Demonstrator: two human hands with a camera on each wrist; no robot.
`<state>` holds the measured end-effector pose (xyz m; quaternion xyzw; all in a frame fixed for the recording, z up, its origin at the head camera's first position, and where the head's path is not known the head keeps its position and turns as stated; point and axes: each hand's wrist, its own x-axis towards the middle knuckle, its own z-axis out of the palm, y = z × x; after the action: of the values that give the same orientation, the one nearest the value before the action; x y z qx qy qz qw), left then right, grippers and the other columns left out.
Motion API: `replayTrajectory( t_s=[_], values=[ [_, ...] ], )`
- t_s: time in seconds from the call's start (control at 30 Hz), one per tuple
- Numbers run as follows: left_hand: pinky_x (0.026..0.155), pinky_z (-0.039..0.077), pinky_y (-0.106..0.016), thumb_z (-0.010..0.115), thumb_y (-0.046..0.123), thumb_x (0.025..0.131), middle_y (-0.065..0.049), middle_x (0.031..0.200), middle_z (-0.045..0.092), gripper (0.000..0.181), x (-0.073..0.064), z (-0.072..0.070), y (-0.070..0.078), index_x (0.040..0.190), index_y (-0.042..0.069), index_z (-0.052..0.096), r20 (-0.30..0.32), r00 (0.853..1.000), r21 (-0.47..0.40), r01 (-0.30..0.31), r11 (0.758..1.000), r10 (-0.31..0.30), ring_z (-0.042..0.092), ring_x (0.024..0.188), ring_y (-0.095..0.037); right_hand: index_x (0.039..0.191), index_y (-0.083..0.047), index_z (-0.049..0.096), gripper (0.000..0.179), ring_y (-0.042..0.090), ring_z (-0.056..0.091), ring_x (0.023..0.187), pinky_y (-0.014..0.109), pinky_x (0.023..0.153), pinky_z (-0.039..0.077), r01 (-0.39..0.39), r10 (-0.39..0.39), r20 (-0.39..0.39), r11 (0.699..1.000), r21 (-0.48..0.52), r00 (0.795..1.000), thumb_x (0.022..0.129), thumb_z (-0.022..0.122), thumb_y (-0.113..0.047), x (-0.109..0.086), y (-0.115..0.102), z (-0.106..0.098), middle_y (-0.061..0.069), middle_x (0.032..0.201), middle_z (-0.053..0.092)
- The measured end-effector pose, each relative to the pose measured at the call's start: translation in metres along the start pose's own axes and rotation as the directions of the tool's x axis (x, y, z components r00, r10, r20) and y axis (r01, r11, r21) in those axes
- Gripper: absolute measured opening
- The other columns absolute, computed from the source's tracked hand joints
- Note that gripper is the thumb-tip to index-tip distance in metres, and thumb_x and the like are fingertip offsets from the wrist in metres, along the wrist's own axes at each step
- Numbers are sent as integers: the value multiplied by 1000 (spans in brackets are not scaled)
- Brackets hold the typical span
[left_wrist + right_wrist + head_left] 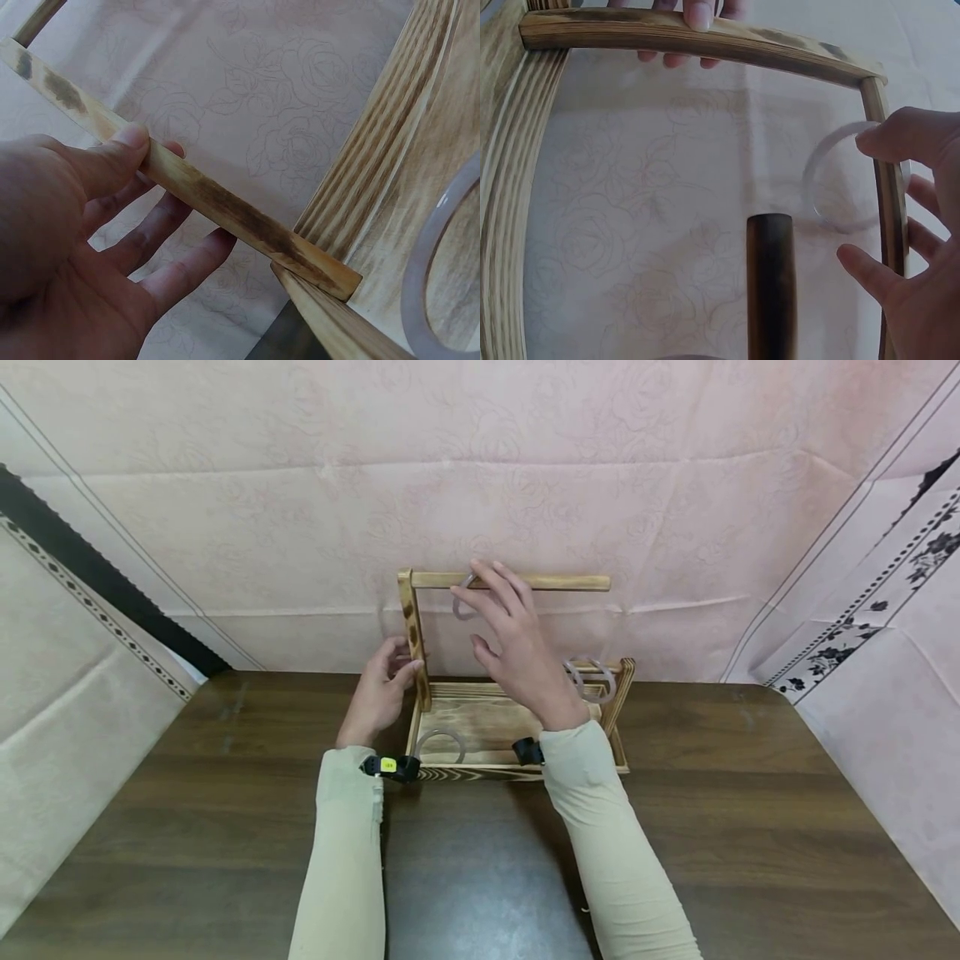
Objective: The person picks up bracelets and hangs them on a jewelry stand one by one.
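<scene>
A wooden stand has a tray [525, 772] at its base, an upright post [411, 618] on the left and a long bar [562, 582] reaching right from the post's top. My left hand [378, 689] grips the post, thumb [124, 146] on the near face and fingers behind. At the bar, my right hand [513, 647] pinches a pale translucent bangle [816, 187] that encircles it. Another bangle [420, 292] lies in the tray's left part. More pale bangles [606, 695] hang on a lower bar at right, whose dark end [771, 285] shows in the right wrist view.
The stand is near the back edge of a dark wooden table [225, 810]. Pink patterned cloth [300, 543] hangs just behind it. A short slanted post [621, 697] carries the lower bar at the tray's right end.
</scene>
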<state>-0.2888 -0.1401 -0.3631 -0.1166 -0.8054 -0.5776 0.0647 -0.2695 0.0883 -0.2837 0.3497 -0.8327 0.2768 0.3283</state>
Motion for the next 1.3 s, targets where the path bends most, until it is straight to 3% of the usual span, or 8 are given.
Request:
replayTrajectory(
  t_s=[0.23, 0.4, 0.7, 1.0, 1.3],
  values=[
    [106, 52, -50, 54, 9, 105, -21, 136, 58, 37, 1, 0, -1, 140, 2, 48, -7, 1000, -12, -8, 1000, 8, 58, 128, -34, 144, -12, 56, 62, 33, 32, 150, 45, 126, 30, 14, -13, -14, 998, 59, 1000, 86, 75, 2, 1, 2, -11, 12, 162, 39],
    [106, 53, -48, 54, 11, 105, -20, 136, 57, 37, 1, 1, -1, 141, 3, 47, -2, 1000, -5, -10, 1000, 10, 58, 128, -33, 144, -10, 56, 65, 35, 38, 144, 50, 118, 37, -13, 15, -18, 995, 103, 1000, 84, 79, 0, -2, 6, -25, 15, 159, 41],
    [105, 53, -48, 55, 12, 105, -18, 135, 58, 37, 1, 0, 0, 141, 3, 47, -7, 1000, 10, -2, 1000, 2, 58, 128, -32, 140, -16, 60, 61, 32, 44, 132, 49, 113, 39, -72, 73, -7, 992, 99, 997, 84, 82, -7, -10, 6, -48, 13, 149, 52],
    [103, 54, -49, 56, 11, 105, -18, 134, 59, 36, 0, -1, -2, 139, 3, 49, -13, 1000, 7, -10, 1000, 10, 59, 127, -33, 140, -14, 60, 59, 21, 51, 131, 41, 115, 41, -136, 127, 78, 983, 124, 989, 86, 83, -14, -13, -2, -58, 5, 137, 58],
    [103, 54, -47, 57, 11, 104, -18, 134, 59, 37, 0, 0, 0, 138, 2, 49, -19, 1000, 14, -12, 1000, 12, 59, 125, -32, 127, -15, 65, 43, 23, 60, 111, 38, 95, 55, -160, 135, 183, 979, 127, 974, 88, 82, -17, -15, -13, -61, 3, 126, 61]
  ],
)
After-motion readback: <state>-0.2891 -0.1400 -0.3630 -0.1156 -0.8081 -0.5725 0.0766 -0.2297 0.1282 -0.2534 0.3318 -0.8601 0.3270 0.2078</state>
